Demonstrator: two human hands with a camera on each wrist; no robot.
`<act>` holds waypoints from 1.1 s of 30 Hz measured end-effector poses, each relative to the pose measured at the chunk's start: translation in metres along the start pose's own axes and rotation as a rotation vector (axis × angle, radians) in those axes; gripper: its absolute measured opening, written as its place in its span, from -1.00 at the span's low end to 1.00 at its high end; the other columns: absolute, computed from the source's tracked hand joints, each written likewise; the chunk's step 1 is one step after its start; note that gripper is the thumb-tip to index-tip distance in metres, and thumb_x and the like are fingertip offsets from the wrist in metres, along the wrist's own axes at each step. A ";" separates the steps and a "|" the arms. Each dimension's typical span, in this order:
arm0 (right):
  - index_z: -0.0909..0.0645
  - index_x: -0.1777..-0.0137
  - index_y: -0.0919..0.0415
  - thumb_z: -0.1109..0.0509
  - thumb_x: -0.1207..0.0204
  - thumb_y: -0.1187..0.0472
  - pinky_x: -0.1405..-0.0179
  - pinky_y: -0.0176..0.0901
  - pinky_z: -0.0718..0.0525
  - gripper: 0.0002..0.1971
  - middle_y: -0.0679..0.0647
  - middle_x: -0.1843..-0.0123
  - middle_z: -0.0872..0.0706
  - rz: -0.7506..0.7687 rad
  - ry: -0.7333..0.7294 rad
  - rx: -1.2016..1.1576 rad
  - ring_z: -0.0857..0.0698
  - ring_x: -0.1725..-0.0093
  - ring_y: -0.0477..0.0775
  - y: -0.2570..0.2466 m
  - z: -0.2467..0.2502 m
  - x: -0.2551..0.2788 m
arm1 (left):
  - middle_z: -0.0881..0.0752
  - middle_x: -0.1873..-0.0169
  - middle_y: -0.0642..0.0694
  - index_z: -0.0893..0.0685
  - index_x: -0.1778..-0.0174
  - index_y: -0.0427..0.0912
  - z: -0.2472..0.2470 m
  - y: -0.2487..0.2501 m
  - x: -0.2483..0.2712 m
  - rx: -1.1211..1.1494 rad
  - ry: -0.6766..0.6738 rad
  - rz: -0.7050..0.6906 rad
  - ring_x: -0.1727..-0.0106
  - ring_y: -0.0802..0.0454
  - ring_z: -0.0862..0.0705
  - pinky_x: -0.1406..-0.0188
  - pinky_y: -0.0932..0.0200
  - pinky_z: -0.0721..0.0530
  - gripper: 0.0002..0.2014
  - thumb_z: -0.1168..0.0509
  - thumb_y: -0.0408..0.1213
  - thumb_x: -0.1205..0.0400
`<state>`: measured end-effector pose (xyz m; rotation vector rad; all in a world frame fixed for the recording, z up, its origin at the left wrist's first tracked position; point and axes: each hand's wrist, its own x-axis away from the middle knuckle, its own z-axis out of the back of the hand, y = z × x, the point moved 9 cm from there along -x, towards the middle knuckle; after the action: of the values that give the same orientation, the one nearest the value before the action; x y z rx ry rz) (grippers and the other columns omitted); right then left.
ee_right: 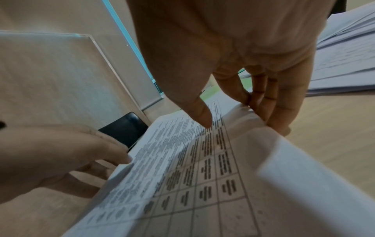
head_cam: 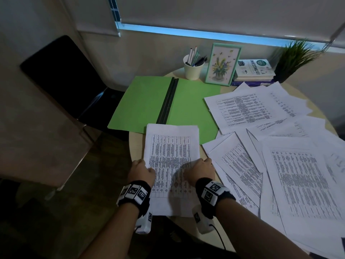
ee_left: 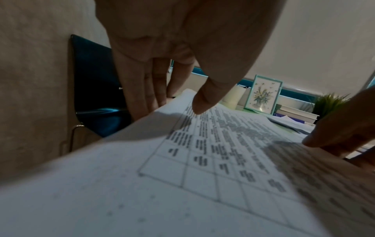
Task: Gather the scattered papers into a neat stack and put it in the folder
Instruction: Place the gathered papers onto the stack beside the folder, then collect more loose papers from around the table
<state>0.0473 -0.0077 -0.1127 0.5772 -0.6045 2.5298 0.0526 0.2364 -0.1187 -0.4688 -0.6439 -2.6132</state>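
Observation:
A small stack of printed sheets (head_cam: 171, 152) lies on the round table, its far end overlapping the open green folder (head_cam: 194, 101). My left hand (head_cam: 142, 168) holds the stack's left edge, thumb on top and fingers down along the side (ee_left: 174, 105). My right hand (head_cam: 198, 168) holds the right edge the same way (ee_right: 237, 118). The top sheet (ee_left: 182, 184) carries a printed table and its right margin curls up (ee_right: 284, 160). Several loose sheets (head_cam: 291, 165) remain fanned out over the right half of the table.
Behind the folder stand a white pen cup (head_cam: 193, 69), a framed flower picture (head_cam: 223, 64), stacked books (head_cam: 253, 71) and a potted plant (head_cam: 296, 58). A black chair (head_cam: 65, 79) stands left of the table. The table edge (head_cam: 135, 144) runs just left of my left hand.

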 end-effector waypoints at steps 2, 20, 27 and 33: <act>-0.45 -0.39 0.37 -0.30 -0.57 -0.02 -0.35 0.07 -0.54 -0.47 0.27 -0.44 -0.39 -0.017 -0.008 -0.018 -0.46 -0.42 0.31 0.002 -0.001 0.002 | -0.39 -0.53 -0.21 -0.05 -0.70 -0.13 0.002 0.005 0.002 -0.013 0.012 0.005 -0.14 -0.16 -0.68 0.12 0.11 -0.71 -0.30 -0.21 -0.18 -0.67; -0.65 -0.32 0.13 -0.30 -0.55 0.02 -0.02 -0.20 -0.51 -0.61 0.11 -0.29 -0.72 0.037 0.039 -0.270 -0.68 -0.25 0.16 0.080 0.084 -0.014 | -0.55 -0.44 -0.10 -0.15 -0.66 -0.08 0.002 0.152 0.037 0.315 -0.008 -0.162 -0.37 -0.16 -0.58 -0.34 -0.04 -0.58 -0.31 -0.29 -0.22 -0.63; -0.64 0.03 0.11 -0.35 -0.52 0.14 0.15 -0.19 -0.51 -0.90 0.07 0.12 -0.69 -0.128 0.164 -0.436 -0.64 0.10 0.13 0.225 0.151 -0.027 | -0.67 -0.13 -0.11 -0.29 -0.56 -0.10 -0.111 0.253 0.085 0.450 -0.492 -0.171 -0.02 -0.09 -0.72 0.02 -0.01 -0.73 -0.38 -0.37 -0.19 -0.60; -0.46 -0.42 0.09 -0.51 -0.40 0.04 -0.35 0.25 -0.52 -0.41 0.20 -0.41 -0.57 -0.419 0.368 -0.398 -0.59 -0.34 0.30 0.373 0.196 -0.037 | -0.61 0.24 -0.19 -0.33 -0.50 -0.09 -0.204 0.275 0.120 0.513 -0.652 0.028 0.39 -0.02 -0.57 0.55 0.25 -0.54 -0.36 -0.42 -0.25 -0.52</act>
<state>-0.0644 -0.4146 -0.0860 0.0751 -0.7319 1.9785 0.0302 -0.1255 -0.1400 -1.1458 -1.4417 -2.1154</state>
